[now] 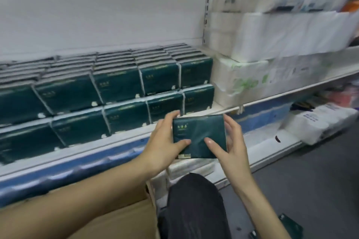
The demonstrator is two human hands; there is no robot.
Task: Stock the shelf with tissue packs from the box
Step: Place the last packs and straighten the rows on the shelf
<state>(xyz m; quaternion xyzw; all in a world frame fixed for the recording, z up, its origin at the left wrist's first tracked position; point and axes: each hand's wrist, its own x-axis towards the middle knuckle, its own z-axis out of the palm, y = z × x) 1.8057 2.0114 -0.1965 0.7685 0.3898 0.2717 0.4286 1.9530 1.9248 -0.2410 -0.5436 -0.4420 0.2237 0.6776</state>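
A dark green tissue pack (pixel 200 132) is held near the centre of the view, just in front of the shelf (pixel 126 136) edge. It is gripped by the left hand (pixel 163 141) from 9 o'clock, with the thumb laid on its face and the fingers curled over the top corner. The right hand (pixel 233 141) grips it likewise from 3 o'clock. Both forearms are stretched forward. Matching packs (pixel 116 87) are stood in rows at 10 o'clock, and a cardboard box (pixel 126 219) is seen at 7 o'clock.
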